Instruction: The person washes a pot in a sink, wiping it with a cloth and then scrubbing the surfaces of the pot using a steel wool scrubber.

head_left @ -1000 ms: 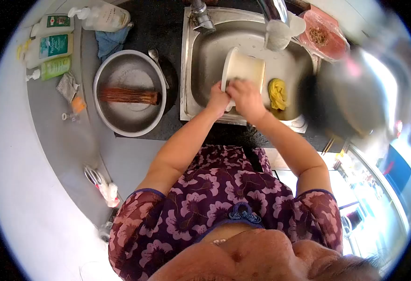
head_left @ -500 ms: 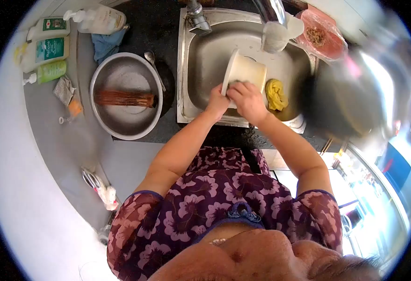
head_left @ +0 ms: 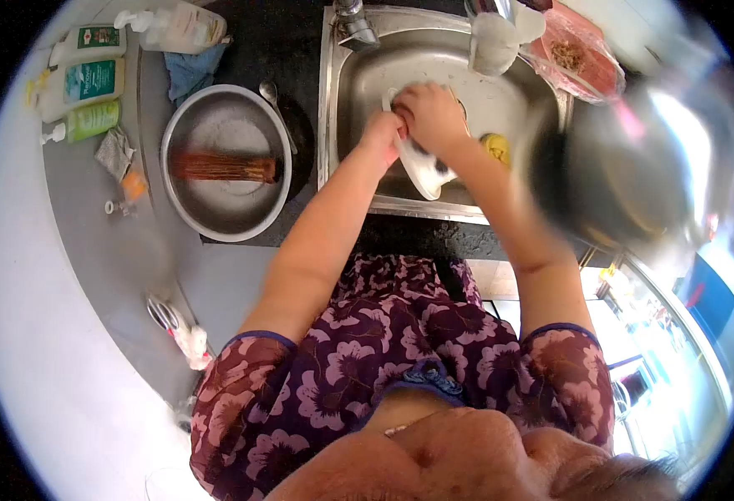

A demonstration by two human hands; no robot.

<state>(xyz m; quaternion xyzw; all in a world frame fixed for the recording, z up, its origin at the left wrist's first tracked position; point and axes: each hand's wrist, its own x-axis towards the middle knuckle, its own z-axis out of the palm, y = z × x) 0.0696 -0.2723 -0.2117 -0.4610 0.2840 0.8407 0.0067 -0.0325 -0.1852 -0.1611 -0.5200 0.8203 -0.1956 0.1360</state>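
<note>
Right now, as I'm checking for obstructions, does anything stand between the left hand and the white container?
Nothing visible does: the left hand holds the white container by its rim, over the sink. The yellow cloth lies off to the right.

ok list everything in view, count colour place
container: 1, white, over sink
sink: 1, silver, under hands
taps: 2, silver, behind sink
bundle: 1, yellow, in sink
tray: 1, pink, sink's far-right corner
basin: 1, silver, left
brush: 1, reddish-brown, in basin
spoon: 1, silver, beside basin
bottles: 4, whitish and green, far left
cloth: 1, blue, behind basin
rag: 1, grey, left
scrap: 1, orange, near rag
blurred object: 1, grey, right
garment: 1, purple, on person
left hand: 1, bare, on container
right hand: 1, bare, on container
</note>
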